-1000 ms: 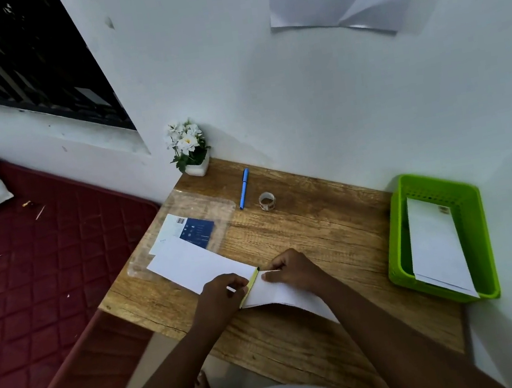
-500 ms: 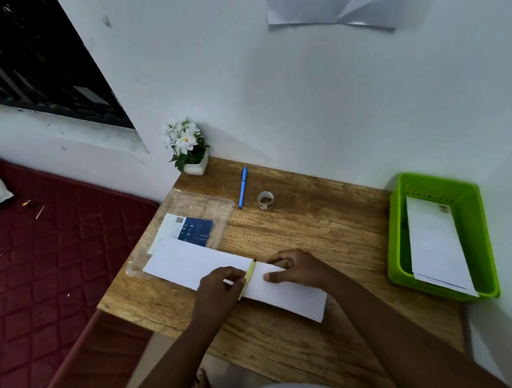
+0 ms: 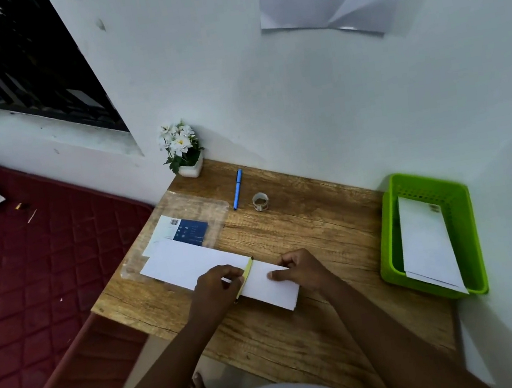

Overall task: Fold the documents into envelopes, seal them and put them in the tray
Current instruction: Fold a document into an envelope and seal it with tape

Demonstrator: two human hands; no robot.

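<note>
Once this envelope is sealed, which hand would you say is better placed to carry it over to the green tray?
Probably the right hand: it rests on the envelope end nearest the green tray, while the left hand pinches the yellow strip farther away.

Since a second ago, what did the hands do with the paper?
The folded document slid further left into the envelope. The left hand still pinches the envelope's mouth; the right hand still pushes. Tray, pen and tape stayed put.
</note>
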